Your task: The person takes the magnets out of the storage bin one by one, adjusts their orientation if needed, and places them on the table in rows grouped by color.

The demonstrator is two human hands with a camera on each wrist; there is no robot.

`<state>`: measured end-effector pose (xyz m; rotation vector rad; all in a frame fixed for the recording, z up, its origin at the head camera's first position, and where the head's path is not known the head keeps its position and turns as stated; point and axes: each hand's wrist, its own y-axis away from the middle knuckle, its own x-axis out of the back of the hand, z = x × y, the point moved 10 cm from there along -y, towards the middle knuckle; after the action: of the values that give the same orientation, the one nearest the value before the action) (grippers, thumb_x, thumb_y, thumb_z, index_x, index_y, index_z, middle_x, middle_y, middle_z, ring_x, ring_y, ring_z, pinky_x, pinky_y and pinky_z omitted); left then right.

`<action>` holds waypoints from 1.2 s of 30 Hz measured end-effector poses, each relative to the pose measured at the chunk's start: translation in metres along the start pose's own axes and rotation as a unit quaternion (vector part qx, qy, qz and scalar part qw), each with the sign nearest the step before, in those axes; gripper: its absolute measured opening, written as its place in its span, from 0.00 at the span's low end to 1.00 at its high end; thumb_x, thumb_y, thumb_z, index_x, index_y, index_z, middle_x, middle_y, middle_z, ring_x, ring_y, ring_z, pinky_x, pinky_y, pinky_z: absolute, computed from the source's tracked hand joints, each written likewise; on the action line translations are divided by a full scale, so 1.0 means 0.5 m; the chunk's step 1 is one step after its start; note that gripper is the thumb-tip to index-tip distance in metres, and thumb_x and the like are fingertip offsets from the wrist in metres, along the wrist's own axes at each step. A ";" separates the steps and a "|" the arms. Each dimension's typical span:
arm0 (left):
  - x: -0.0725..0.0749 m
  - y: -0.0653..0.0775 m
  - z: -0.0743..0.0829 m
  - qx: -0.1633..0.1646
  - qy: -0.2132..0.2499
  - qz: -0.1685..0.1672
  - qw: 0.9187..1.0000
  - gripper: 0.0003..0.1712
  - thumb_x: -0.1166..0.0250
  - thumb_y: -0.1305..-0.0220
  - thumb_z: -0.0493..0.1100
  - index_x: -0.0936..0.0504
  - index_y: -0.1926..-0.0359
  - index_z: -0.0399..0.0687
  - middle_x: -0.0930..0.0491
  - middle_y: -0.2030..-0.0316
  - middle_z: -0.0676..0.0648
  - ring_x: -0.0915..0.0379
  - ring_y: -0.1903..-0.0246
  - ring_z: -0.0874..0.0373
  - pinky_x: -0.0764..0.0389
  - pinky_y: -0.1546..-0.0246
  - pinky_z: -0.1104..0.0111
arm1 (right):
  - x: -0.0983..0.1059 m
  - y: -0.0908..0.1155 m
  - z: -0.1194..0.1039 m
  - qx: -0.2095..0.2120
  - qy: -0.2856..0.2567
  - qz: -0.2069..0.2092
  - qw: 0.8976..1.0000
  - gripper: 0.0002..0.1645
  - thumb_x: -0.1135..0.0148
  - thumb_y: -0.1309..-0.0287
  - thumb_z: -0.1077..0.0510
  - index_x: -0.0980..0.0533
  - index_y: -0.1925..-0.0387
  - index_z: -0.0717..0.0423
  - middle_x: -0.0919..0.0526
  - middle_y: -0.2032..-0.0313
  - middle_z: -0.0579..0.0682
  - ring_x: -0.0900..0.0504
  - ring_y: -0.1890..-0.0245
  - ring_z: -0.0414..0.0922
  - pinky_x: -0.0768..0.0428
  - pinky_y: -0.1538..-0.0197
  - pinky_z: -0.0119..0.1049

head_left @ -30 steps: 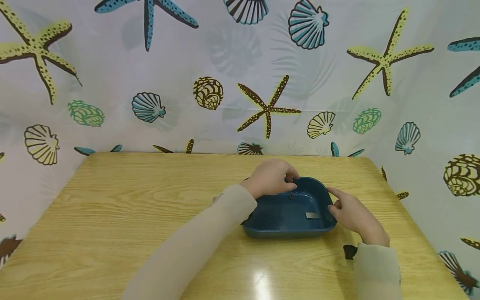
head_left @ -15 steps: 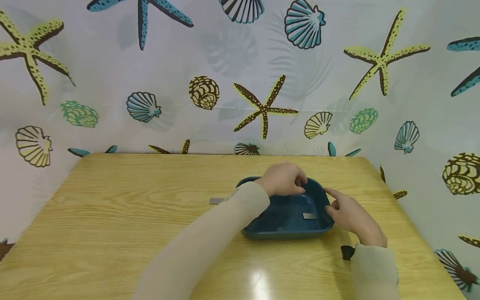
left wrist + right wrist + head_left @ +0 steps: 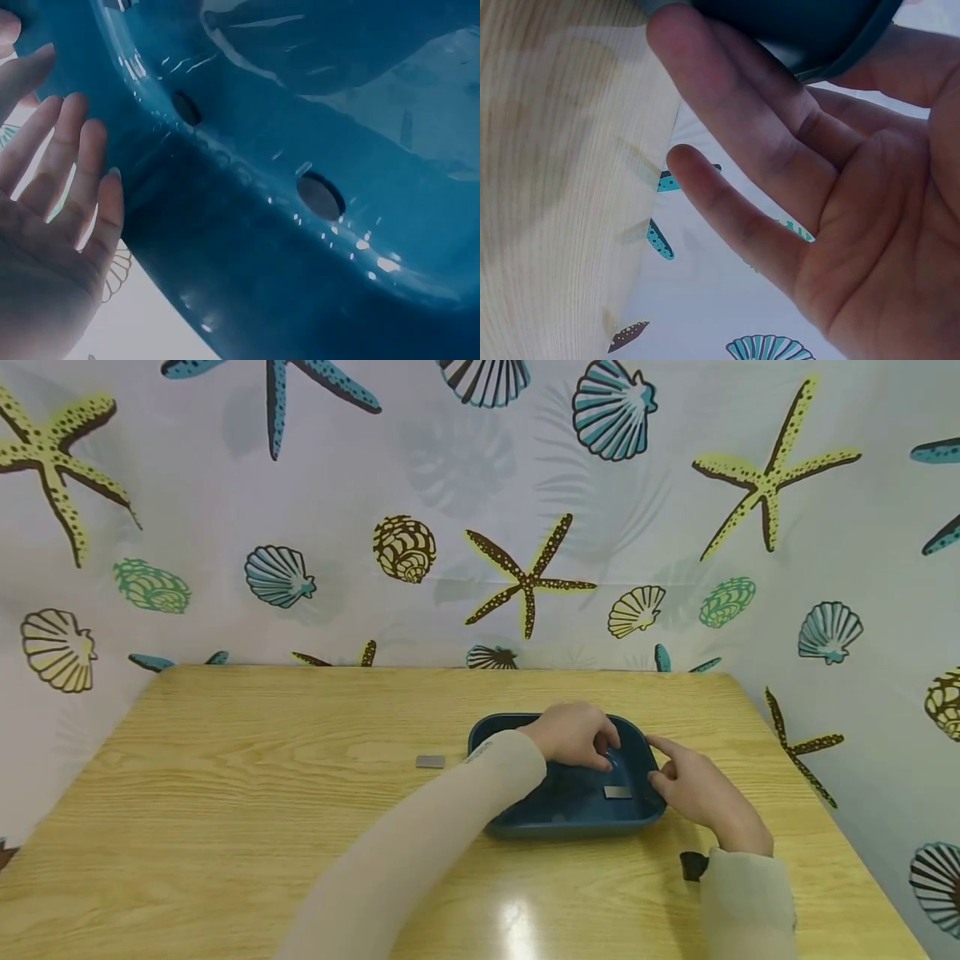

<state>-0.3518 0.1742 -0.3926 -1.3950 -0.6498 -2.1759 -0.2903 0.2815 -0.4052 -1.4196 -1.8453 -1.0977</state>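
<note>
A dark blue plastic basin [image 3: 570,830] stands on the wooden table, right of centre in the head view. My left hand [image 3: 573,733] reaches into it over the back wall, fingers relaxed and spread from the thumb, nothing visible between them. In the left wrist view, two dark round discs [image 3: 321,196] lie inside along the basin's edge. A flat silvery strip [image 3: 618,792] rests on the basin floor near the right side. My right hand [image 3: 697,789] grips the basin's right wall between thumb and fingers; in the right wrist view the little finger stands apart from it.
A second small grey strip [image 3: 430,762] lies on the table left of the basin. The wooden table [image 3: 225,793] stretches left and forward. A cloth [image 3: 345,510] printed with shells and starfish hangs behind the table and along its right side.
My left hand has moved slightly right and lower into the basin, and its sleeve no longer covers the grey strip on the table. The right hand keeps its hold on the wall.
</note>
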 end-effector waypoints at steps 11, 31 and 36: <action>-0.055 -0.021 -0.003 -0.001 -0.023 -0.027 0.999 0.20 0.25 0.38 0.53 0.12 0.45 0.57 0.13 0.56 0.57 0.19 0.59 0.66 0.17 0.54 0.71 | -0.001 0.001 0.001 0.001 0.003 0.004 1.000 0.38 0.47 0.24 0.59 0.46 0.20 0.60 0.18 0.65 0.54 0.26 0.74 0.45 0.29 0.68 0.39; -0.113 -0.044 -0.015 0.014 0.036 -0.042 0.998 0.10 0.22 0.42 0.53 0.10 0.63 0.57 0.14 0.67 0.59 0.22 0.68 0.68 0.22 0.65 0.76 | -0.004 0.002 0.001 0.015 0.005 0.009 1.000 0.37 0.47 0.25 0.59 0.46 0.20 0.61 0.18 0.66 0.54 0.28 0.75 0.44 0.30 0.68 0.39; -0.116 -0.044 -0.018 0.030 0.077 -0.058 0.995 0.06 0.23 0.39 0.48 0.10 0.67 0.53 0.15 0.70 0.58 0.25 0.71 0.66 0.25 0.69 0.76 | -0.005 0.002 0.002 0.011 0.002 0.011 1.000 0.37 0.47 0.25 0.59 0.45 0.20 0.61 0.20 0.69 0.53 0.30 0.77 0.44 0.31 0.70 0.38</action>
<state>-0.3499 0.1933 -0.4524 -1.1716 -0.7487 -2.3066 -0.2884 0.2814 -0.4075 -1.4217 -1.8295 -1.0636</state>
